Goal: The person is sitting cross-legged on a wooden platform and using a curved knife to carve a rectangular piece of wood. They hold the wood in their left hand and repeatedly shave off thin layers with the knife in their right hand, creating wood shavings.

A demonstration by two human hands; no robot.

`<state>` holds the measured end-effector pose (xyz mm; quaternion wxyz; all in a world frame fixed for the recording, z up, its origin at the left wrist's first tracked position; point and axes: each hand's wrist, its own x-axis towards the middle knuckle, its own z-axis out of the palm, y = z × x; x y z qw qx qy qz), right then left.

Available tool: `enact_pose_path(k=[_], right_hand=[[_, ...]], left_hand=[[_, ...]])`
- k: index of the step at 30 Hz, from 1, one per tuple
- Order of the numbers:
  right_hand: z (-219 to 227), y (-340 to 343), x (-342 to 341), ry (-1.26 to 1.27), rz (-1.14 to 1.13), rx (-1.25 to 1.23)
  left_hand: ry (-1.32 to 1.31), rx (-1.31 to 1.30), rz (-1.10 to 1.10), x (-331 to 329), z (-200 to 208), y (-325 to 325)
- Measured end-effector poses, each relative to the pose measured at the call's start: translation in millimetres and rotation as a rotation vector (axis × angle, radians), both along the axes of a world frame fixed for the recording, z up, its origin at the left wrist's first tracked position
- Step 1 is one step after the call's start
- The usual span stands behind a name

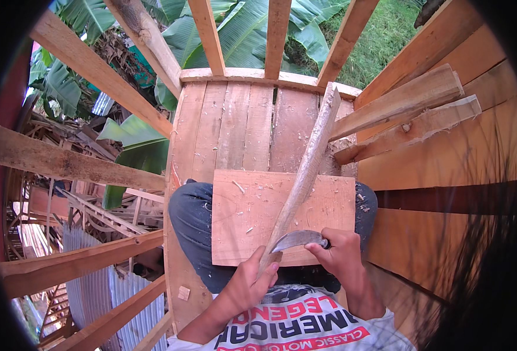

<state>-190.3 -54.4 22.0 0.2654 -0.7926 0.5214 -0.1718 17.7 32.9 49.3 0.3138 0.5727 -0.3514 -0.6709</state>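
My left hand [252, 279] is closed around the lower end of a long wooden stick [307, 169], which slants up and to the right away from me. In my right hand [341, 253] is the dark handle of a curved knife [298, 238]. Its blade lies against the stick just above my left hand. Beneath both, a flat wooden board [241, 213] rests across my crossed legs, with a few curled shavings on it.
A slatted wooden floor [217, 126] scattered with chips extends ahead. Two rough timber pieces [410, 130] lean at the right by plywood panels [428, 234]. Railing posts [83, 165] line the left and far edges. A small wood block [184, 293] lies on the floor at left.
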Motion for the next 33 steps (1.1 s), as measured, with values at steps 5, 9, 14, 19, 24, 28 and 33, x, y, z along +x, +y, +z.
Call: enact_pose_path(k=[5, 9, 14, 19, 24, 28, 33], right_hand=[[-2.1, -4.2, 5.1, 0.011, 0.018, -0.084], [-10.9, -16.1, -1.2, 0.049, 0.022, -0.241], [-12.7, -29.9, -7.1, 0.094, -0.074, -0.294], [-16.2, -33.4, -4.3, 0.078, -0.146, -0.272], [-5.7, -82.2, -58.3, 0.005, -0.665, -0.135], [19.3, -76.6, -62.3, 0.073, -0.448, -0.212], [3.2, -21.7, -0.8, 0.106, 0.096, -0.102]], left_hand=[[-0.224, -0.069, -0.084, -7.8, 9.6, -2.9], [-0.31, -0.064, -0.106, -13.2, 7.7, -0.9], [-0.228, -0.015, -0.142, -13.4, 12.3, 0.5], [-0.237, -0.012, -0.093, -13.8, 18.9, 0.0], [-0.184, 0.073, -0.165, -5.0, 15.9, 12.8], [-0.17, 0.125, -0.168, 2.9, 5.2, 18.5], [-0.201, 0.072, -0.167, -1.5, 4.3, 6.2]])
